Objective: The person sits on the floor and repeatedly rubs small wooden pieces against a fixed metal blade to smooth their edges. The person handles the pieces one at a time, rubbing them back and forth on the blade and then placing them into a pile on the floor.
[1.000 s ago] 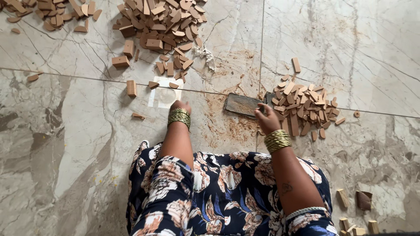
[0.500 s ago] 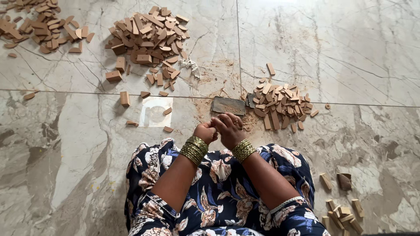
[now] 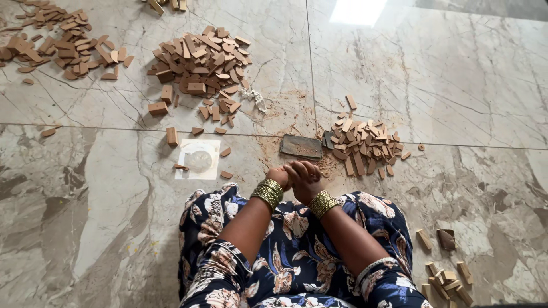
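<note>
Both hands have drawn together, left hand (image 3: 281, 175) and right hand (image 3: 305, 178) pressed, near flat slab (image 3: 301, 146).

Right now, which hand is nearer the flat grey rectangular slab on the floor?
Right. The right hand sits just below the flat grey rectangular slab; the left hand, pressed against it, lies slightly further left.

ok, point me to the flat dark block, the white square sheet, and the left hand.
flat dark block (image 3: 301, 146), head view, middle of its top face.
white square sheet (image 3: 198, 159), head view, centre of the sheet.
left hand (image 3: 279, 175), head view, back of the hand above the bangles.
</note>
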The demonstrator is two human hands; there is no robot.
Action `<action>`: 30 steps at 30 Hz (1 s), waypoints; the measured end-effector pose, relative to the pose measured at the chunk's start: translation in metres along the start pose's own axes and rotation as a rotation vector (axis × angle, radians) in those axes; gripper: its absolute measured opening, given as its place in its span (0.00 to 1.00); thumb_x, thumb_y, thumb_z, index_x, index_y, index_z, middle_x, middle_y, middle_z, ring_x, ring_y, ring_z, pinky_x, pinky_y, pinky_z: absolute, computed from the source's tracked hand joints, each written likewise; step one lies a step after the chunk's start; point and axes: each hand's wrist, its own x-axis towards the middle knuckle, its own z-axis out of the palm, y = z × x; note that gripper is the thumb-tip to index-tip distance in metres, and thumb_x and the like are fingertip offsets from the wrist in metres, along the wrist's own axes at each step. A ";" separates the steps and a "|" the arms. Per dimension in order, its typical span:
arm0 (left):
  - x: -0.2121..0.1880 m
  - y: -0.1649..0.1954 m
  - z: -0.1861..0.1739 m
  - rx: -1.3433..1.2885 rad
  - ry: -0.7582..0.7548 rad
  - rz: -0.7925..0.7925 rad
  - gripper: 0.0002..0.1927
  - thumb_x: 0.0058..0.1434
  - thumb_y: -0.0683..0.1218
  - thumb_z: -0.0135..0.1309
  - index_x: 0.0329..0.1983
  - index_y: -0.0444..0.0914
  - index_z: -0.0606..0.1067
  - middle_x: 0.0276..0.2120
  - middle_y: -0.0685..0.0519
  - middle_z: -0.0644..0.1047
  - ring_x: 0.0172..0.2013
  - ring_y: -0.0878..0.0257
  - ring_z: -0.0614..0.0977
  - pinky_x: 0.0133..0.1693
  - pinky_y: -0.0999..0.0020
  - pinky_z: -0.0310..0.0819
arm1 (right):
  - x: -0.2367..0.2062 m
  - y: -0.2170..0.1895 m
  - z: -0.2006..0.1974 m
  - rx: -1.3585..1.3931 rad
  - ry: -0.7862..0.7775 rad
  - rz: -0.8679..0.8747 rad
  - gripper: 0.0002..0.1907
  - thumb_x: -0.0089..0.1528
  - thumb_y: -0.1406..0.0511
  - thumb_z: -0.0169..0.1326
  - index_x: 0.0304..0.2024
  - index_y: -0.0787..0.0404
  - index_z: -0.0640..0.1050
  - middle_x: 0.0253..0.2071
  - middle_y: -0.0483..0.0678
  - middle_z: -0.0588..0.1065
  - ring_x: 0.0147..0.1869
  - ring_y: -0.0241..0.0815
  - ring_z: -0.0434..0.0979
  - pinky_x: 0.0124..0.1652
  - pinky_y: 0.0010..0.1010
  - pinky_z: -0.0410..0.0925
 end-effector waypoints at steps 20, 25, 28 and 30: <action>-0.010 0.001 0.009 -0.103 -0.090 0.025 0.11 0.70 0.50 0.50 0.45 0.38 0.75 0.23 0.55 0.70 0.16 0.69 0.68 0.16 0.70 0.62 | -0.006 -0.006 0.004 -0.057 0.000 0.126 0.32 0.58 0.68 0.55 0.66 0.50 0.66 0.59 0.50 0.66 0.65 0.50 0.63 0.61 0.43 0.54; -0.008 -0.002 0.006 -0.267 -0.126 -0.046 0.09 0.68 0.49 0.52 0.45 0.42 0.80 0.20 0.61 0.66 0.15 0.72 0.62 0.15 0.73 0.56 | -0.007 0.024 0.003 -0.131 -0.221 0.550 0.37 0.54 0.71 0.55 0.67 0.50 0.66 0.58 0.55 0.65 0.60 0.57 0.63 0.57 0.46 0.54; 0.004 -0.004 0.001 -0.329 -0.051 -0.073 0.12 0.69 0.51 0.49 0.43 0.42 0.80 0.20 0.61 0.65 0.15 0.72 0.61 0.15 0.74 0.56 | -0.007 0.029 0.003 -0.028 -0.033 0.512 0.35 0.56 0.71 0.53 0.67 0.54 0.65 0.59 0.53 0.65 0.61 0.57 0.63 0.59 0.47 0.54; 0.013 -0.008 -0.001 -0.329 -0.038 -0.099 0.10 0.70 0.51 0.49 0.42 0.41 0.77 0.21 0.60 0.64 0.15 0.71 0.62 0.16 0.74 0.55 | -0.008 0.023 0.008 0.014 0.016 0.345 0.28 0.66 0.72 0.50 0.68 0.53 0.65 0.60 0.48 0.66 0.62 0.51 0.65 0.63 0.47 0.55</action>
